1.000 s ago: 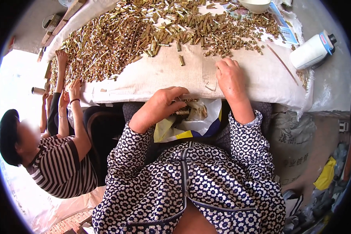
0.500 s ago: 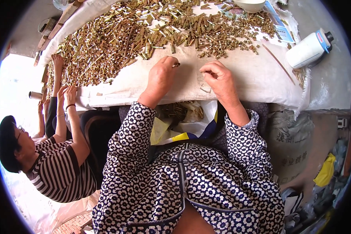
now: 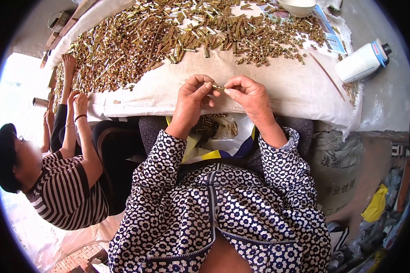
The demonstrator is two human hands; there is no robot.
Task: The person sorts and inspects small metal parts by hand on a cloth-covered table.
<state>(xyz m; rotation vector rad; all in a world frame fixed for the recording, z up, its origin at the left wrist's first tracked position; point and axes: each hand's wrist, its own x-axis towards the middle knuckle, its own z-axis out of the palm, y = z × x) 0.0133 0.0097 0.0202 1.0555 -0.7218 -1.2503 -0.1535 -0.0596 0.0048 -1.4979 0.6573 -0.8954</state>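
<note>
Over the near edge of the cloth, my two hands meet at the fingertips. My left hand (image 3: 192,101) is closed, with a small brass-coloured metal tube (image 3: 217,87) between thumb and fingers. At the tube's right end the thumb and forefinger of my right hand (image 3: 250,97) are pinched together. Whether they grip the tube itself or a separate small part, I cannot tell. Beyond my hands lies a wide heap of similar brass-coloured tubes (image 3: 187,34), with smaller brass-coloured pieces (image 3: 278,43) spread toward the right.
A pale cloth (image 3: 305,98) covers the table. At right lie a thin stick (image 3: 327,76) and a white bottle (image 3: 360,61); a white bowl (image 3: 298,7) stands at the back. Below my hands an open bag (image 3: 223,141) holds more tubes. A co-worker in stripes (image 3: 68,191) works at left.
My hands have come together; they were apart above the cloth. The tube in my left hand now meets my right fingertips. The co-worker's head has shifted slightly.
</note>
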